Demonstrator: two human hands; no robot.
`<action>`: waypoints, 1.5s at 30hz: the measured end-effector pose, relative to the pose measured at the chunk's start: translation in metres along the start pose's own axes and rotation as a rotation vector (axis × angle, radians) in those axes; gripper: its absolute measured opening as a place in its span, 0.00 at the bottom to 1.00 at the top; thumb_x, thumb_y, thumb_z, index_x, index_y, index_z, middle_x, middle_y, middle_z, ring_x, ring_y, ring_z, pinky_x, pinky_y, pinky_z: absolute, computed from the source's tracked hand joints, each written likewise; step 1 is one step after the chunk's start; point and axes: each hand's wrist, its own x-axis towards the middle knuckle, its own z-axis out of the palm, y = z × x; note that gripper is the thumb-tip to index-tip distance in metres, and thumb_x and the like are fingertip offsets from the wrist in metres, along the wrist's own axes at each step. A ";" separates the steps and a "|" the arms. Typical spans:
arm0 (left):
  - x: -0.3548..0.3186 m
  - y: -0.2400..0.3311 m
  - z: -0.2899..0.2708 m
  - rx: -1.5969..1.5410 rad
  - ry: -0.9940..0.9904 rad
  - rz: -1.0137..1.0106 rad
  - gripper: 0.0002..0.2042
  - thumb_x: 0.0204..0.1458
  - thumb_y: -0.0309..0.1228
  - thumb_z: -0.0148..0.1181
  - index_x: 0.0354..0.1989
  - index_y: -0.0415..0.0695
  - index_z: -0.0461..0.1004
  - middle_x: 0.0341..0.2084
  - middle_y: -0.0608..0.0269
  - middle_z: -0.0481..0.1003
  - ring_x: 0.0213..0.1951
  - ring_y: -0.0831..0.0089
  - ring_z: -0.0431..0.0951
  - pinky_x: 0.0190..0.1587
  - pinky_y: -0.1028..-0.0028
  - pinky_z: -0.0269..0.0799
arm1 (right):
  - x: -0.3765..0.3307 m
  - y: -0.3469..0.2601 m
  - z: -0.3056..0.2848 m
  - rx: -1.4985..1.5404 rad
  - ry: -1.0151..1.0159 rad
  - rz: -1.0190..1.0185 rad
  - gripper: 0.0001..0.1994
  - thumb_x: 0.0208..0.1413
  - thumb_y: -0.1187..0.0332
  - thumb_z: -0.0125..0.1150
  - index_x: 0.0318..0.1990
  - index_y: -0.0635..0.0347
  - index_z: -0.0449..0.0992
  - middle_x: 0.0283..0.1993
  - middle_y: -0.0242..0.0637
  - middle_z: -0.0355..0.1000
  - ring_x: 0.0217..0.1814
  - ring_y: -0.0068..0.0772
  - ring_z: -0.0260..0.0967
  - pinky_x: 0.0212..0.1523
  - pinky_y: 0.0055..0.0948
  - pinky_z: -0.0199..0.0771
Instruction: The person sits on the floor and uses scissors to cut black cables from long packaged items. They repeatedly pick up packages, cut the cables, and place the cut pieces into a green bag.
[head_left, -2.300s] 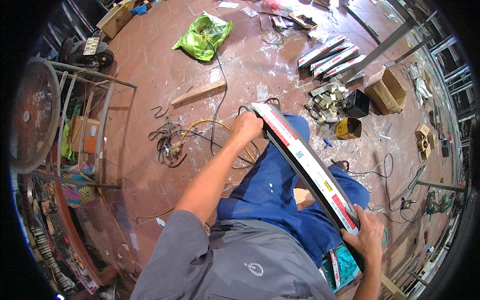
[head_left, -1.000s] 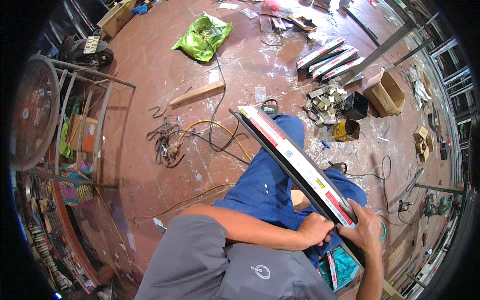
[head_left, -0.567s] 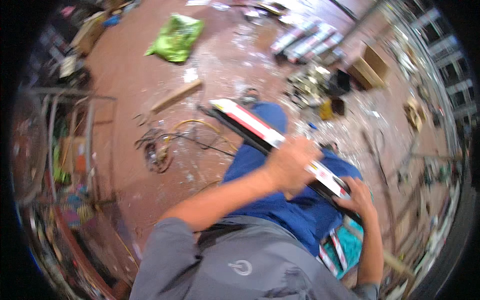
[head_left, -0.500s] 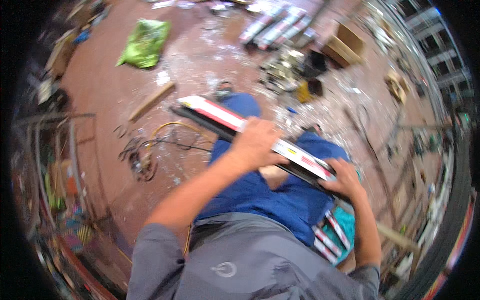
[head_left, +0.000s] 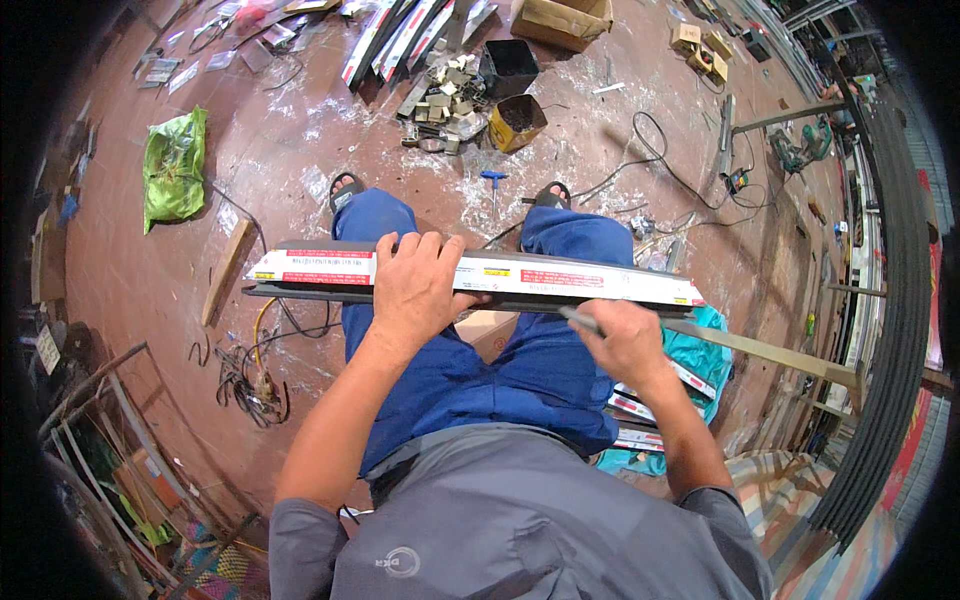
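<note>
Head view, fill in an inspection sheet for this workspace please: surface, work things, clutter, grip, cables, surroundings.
Surface: floor red-brown, strewn with pale specks.
Work things: strip long, white-labelled, dark-edged, held crosswise; similar strips lie farther ahead.
Clutter: metal parts, black bin, yellow tin, carton, green bag, wood block.
Grip: left hand clasps the strip from above; right hand is curled on a grey piece, kind unclear.
Cables: tangle at left; black cable loops at right.
Surroundings: metal frame lower left; black bars at right.
</note>
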 end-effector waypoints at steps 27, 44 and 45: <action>0.019 0.000 0.000 -0.018 -0.286 0.023 0.32 0.43 0.58 0.75 0.49 0.45 0.79 0.41 0.52 0.82 0.46 0.55 0.83 0.50 0.54 0.70 | -0.005 -0.018 0.064 -0.183 0.302 -0.073 0.11 0.49 0.79 0.65 0.41 0.58 0.81 0.41 0.37 0.76 0.41 0.46 0.72 0.40 0.43 0.72; 0.028 -0.001 0.008 -0.130 -0.287 0.125 0.30 0.44 0.56 0.76 0.47 0.45 0.79 0.38 0.52 0.82 0.42 0.51 0.84 0.46 0.54 0.75 | -0.014 0.014 0.053 -0.234 0.177 -0.025 0.14 0.46 0.80 0.63 0.41 0.54 0.80 0.34 0.39 0.75 0.37 0.48 0.75 0.38 0.47 0.74; 0.031 0.003 0.012 -0.125 -0.263 0.147 0.30 0.43 0.56 0.76 0.47 0.45 0.79 0.37 0.52 0.82 0.42 0.51 0.84 0.45 0.53 0.75 | -0.017 0.017 0.051 -0.240 0.202 -0.028 0.14 0.46 0.80 0.63 0.41 0.55 0.80 0.34 0.40 0.75 0.38 0.48 0.75 0.38 0.47 0.75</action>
